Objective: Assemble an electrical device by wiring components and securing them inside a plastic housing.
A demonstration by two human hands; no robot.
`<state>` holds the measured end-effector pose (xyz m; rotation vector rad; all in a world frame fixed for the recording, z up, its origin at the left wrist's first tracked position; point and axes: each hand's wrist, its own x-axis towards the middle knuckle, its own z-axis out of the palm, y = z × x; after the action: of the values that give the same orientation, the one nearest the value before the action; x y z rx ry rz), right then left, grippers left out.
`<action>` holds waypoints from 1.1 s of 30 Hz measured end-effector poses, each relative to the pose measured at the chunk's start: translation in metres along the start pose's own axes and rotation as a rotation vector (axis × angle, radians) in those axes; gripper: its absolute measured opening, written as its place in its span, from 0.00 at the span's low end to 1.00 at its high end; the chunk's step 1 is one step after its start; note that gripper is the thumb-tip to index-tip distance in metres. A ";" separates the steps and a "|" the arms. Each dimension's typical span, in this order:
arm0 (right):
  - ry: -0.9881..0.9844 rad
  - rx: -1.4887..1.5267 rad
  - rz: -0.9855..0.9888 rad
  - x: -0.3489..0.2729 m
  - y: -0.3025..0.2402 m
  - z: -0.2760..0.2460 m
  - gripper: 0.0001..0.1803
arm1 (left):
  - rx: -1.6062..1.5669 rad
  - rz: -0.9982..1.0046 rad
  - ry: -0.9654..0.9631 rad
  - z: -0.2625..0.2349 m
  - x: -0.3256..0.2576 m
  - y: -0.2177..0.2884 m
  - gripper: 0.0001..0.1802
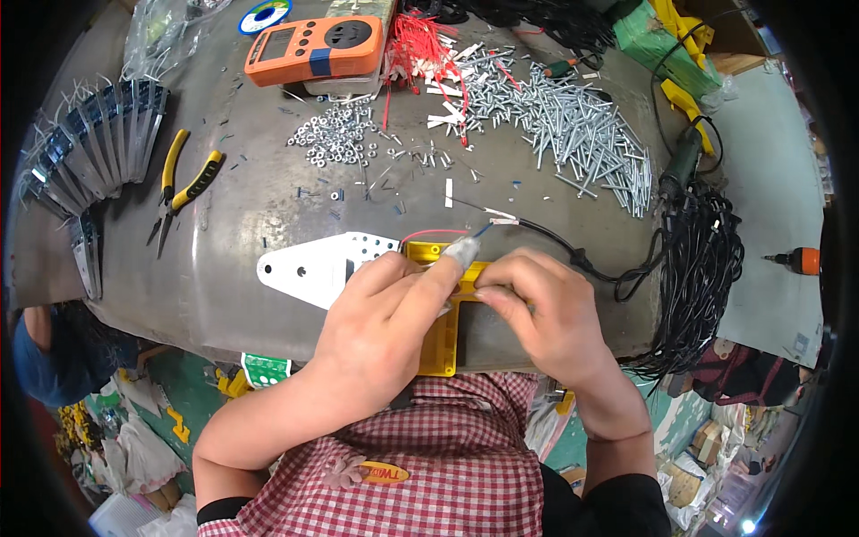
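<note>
A yellow plastic housing (438, 352) lies at the table's near edge, with a white perforated plate (304, 267) extending from it to the left. My left hand (376, 318) is closed over the housing, and a whitish cover wraps its index fingertip. At the housing's right side, my right hand (550, 304) has thumb and index finger pinched together; what is between them is hidden. Just beyond my fingers a black cable (546, 233) ends in thin wires with white sleeves. A red wire (436, 234) curves over the housing's far edge.
Behind are loose nuts (335, 134), a pile of screws (573, 125), red wires (419, 45) and an orange multimeter (313, 51). Yellow-handled pliers (182, 188) and a fan of metal plates (107, 134) lie left. Bundled black cables (702, 268) and an orange-handled screwdriver (801, 260) are right.
</note>
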<state>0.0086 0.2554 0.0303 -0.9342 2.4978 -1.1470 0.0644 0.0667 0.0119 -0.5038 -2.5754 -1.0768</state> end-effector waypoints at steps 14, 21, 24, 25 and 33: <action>-0.008 0.356 0.140 -0.003 -0.009 0.002 0.17 | 0.173 0.048 -0.041 0.008 -0.002 0.002 0.31; 0.009 0.491 0.163 -0.005 -0.007 0.005 0.17 | 0.140 0.001 -0.194 -0.003 0.000 0.007 0.31; 0.039 0.497 0.177 -0.005 -0.009 0.008 0.16 | 0.113 -0.005 -0.217 -0.006 0.003 0.007 0.32; 0.035 0.492 0.172 -0.005 -0.008 0.010 0.16 | 0.113 -0.006 -0.210 -0.005 0.003 0.007 0.32; 0.167 0.928 0.327 -0.002 -0.007 0.019 0.12 | 0.125 0.074 0.177 0.008 -0.009 -0.006 0.17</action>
<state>0.0214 0.2420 0.0227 -0.1704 1.7390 -2.0019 0.0692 0.0664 -0.0010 -0.4476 -2.4307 -0.8878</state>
